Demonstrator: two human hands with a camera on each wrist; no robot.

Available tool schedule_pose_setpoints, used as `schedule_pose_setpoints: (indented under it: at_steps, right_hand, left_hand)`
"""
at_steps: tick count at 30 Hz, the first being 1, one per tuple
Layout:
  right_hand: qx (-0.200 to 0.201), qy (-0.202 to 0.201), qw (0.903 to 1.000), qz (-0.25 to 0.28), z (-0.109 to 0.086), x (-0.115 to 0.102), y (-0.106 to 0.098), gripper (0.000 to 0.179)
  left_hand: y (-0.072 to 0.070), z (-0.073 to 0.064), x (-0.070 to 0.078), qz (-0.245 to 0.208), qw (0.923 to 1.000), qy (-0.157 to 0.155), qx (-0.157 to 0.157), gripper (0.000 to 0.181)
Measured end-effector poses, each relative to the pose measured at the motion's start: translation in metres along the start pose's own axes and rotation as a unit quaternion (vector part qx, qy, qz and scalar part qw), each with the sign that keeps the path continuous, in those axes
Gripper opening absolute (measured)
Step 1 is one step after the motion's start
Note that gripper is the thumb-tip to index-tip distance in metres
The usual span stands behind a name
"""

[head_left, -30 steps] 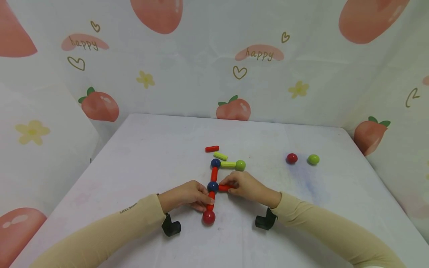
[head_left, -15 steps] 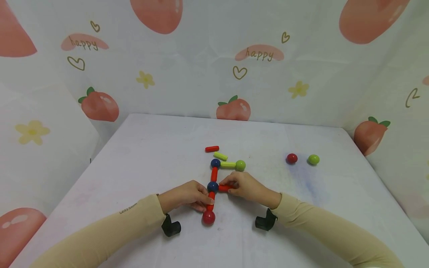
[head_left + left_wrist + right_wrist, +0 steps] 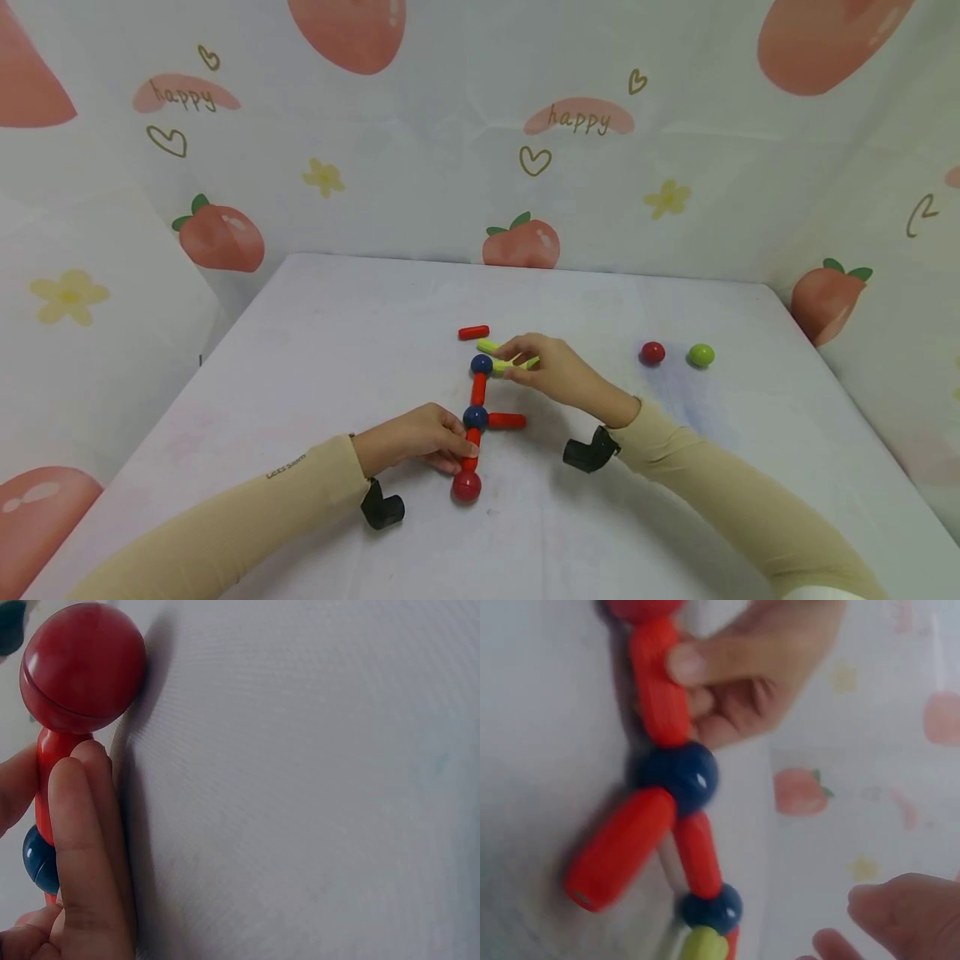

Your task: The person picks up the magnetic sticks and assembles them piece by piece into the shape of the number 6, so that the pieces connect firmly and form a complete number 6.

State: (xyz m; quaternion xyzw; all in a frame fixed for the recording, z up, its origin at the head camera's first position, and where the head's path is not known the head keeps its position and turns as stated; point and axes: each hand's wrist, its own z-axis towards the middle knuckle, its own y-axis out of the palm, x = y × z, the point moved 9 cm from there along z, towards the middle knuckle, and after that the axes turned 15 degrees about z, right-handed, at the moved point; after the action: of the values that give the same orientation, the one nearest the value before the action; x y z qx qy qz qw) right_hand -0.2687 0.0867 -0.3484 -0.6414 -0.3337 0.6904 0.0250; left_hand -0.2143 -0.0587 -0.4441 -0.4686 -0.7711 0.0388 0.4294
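Note:
My left hand [image 3: 420, 437] pinches a red rod [image 3: 46, 787] that joins a red ball [image 3: 467, 486] to a blue ball [image 3: 476, 417]. From that blue ball a second red rod [image 3: 479, 390] runs up to another blue ball [image 3: 482, 365], and a third red rod [image 3: 507, 421] points right with a bare end. My right hand [image 3: 551, 371] hovers over the yellow-green rod [image 3: 501, 366] on the far blue ball, thumb and fingers apart. Its fingertips are right at a loose yellow-green rod [image 3: 487, 345]. The green ball beyond the joined rod is mostly hidden by this hand.
A loose red rod [image 3: 473, 332] lies behind the built figure. To the right, a red ball [image 3: 652, 353] and a green ball [image 3: 701, 356] sit on the white table [image 3: 360, 333]. A fruit-print cloth [image 3: 420, 167] hangs at the back.
My right hand has let go of the right-pointing red rod, which stays at the blue ball, and has moved away from me to the yellow-green rods. The left hand keeps its hold.

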Motion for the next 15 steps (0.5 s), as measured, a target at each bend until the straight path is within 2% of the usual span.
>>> schedule_pose_setpoints:
  at_steps: [8,10,15]
  right_hand:
    - [0.039,-0.037,0.9985,0.0,0.032,0.0,-0.024,0.031]
    - [0.039,-0.033,0.9987,0.002,0.04,0.005,-0.026,0.033]
    - [0.034,0.007,0.9992,0.019,0.056,0.021,-0.027,0.037]
  left_hand:
    - [0.0,0.001,-0.001,0.002,1.0,0.001,0.002,0.017]
    - [0.001,0.001,-0.001,0.003,1.0,0.002,0.002,0.017]
    - [0.001,0.001,-0.001,0.001,1.0,0.002,0.0,0.017]
